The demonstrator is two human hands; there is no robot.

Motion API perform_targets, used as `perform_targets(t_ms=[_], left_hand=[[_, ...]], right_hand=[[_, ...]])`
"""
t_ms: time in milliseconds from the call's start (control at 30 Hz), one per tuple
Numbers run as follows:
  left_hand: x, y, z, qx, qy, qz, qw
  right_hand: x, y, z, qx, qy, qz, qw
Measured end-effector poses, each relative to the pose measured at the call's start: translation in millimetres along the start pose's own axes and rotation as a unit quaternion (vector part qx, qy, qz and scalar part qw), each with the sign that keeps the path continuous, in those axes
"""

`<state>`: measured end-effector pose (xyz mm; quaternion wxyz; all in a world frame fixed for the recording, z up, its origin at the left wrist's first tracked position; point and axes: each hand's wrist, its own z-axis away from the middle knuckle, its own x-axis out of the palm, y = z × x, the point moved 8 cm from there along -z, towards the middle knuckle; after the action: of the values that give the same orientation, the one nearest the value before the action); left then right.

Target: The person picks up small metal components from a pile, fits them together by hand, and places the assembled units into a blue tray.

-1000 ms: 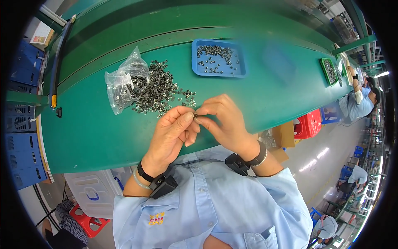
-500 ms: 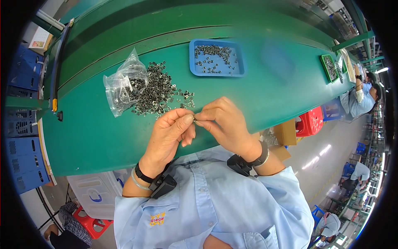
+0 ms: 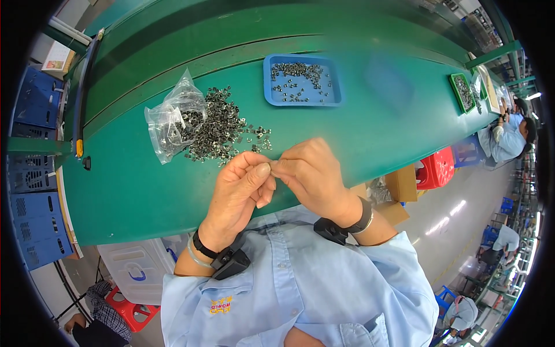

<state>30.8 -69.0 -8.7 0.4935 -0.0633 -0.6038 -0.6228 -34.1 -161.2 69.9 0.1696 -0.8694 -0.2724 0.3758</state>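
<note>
"Where do we have our hands?"

"On the near side of the blue tray (image 3: 303, 104). Our left hand (image 3: 240, 188) and right hand (image 3: 315, 176) meet at the fingertips, both pinching one tiny metal piece (image 3: 271, 164), so covered by the fingers that we can't make out its shape."

"And around us?"

"Left of the tray we have a heap of small metal parts (image 3: 217, 127). Farther left of the tray, a clear plastic bag (image 3: 161, 130) overlaps the heap, with parts showing through it. The tray holds similar parts, thickest toward its far side."

"What's in our way?"

"A few strays (image 3: 263, 134) from the heap lie between our left fingers and the tray. Right of the tray, a bluish blur (image 3: 388, 84) smears our view; we can't tell what it is."

"Beyond that?"

"Far right of the tray we see a green tray (image 3: 455, 92) and a co-worker (image 3: 503, 141). Toward the tray's lower right, past the bench edge, are a red stool (image 3: 436, 169) and a cardboard box (image 3: 402, 184)."
</note>
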Motion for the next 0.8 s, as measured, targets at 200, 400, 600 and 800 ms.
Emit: perform_targets(t_ms=[200, 400, 600, 800], left_hand=[[-1.4, -4.2, -0.5, -0.017, -0.028, 0.03, 0.999], [2.9, -3.7, -0.2, -0.025, -0.033, 0.036, 0.998], [7.6, 0.3, 2.7, -0.028, -0.031, 0.04, 0.998], [5.2, -1.9, 3.1, -0.024, -0.031, 0.03, 0.999]], right_hand=[[0.1, 1.1, 1.7, 0.013, -0.004, -0.03, 0.999], [-1.0, 4.2, 3.8, 0.014, 0.003, -0.049, 0.999], [-2.8, 5.4, 3.4, 0.012, 0.011, -0.063, 0.998], [-2.6, 6.1, 5.5, 0.014, 0.013, -0.069, 0.997]])
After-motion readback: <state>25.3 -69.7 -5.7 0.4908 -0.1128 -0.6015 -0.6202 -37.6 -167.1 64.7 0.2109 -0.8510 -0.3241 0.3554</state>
